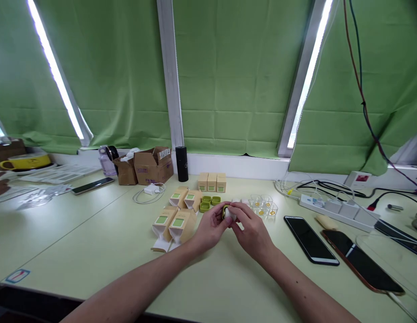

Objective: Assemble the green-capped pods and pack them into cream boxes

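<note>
My left hand [211, 228] is closed around a small green holder [224, 211] with a dark opening. At that opening, my right hand [251, 228] pinches a small white piece [230, 212]; fingers hide much of both items. Just behind my hands lie several square green holders [205, 207]. To the right, several clear cups [261, 211] have small yellow-gold centres. Left of my hands stand several open kraft boxes [182, 224] with green labels and white flaps. Farther back, three closed kraft boxes [211, 183] form a row.
A black cylinder [182, 164] and cardboard cartons [154, 166] stand at the back. A white cable [151, 190] lies before them. Phones [311, 240] and a power strip [339, 211] occupy the right. At far left, another person's hand [0, 185] shows near a yellow cup [27, 161].
</note>
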Demonstrator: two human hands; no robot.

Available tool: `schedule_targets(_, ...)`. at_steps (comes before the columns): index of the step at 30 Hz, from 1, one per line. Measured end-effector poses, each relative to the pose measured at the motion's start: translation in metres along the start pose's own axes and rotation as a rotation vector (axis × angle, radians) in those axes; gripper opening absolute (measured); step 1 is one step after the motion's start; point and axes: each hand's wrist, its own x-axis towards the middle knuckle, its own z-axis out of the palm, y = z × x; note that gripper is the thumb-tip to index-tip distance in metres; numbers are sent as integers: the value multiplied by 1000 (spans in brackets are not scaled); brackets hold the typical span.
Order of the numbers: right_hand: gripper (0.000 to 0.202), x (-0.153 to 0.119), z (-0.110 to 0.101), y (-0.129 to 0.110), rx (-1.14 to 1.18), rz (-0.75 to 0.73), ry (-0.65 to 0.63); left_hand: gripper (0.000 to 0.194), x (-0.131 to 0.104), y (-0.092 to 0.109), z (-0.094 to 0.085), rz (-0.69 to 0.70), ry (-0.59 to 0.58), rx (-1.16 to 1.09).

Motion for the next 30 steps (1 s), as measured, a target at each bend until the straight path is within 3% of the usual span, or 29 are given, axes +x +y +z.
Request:
schedule_targets(7,57,-2,2,-4,141,98,-26,72,4,-2,-6,-33,22,-25)
schedule_targets(13,43,-3,4,-4,239,229,-20,76,6,-6,-11,-66,23,51)
schedule_targets(21,29,2,1,-5,364,397,-1,63,-3,4,-9,71,70,308)
schedule_targets(30,46,9,2,0,940,729,34,47,-5,9,-16,151,21,401)
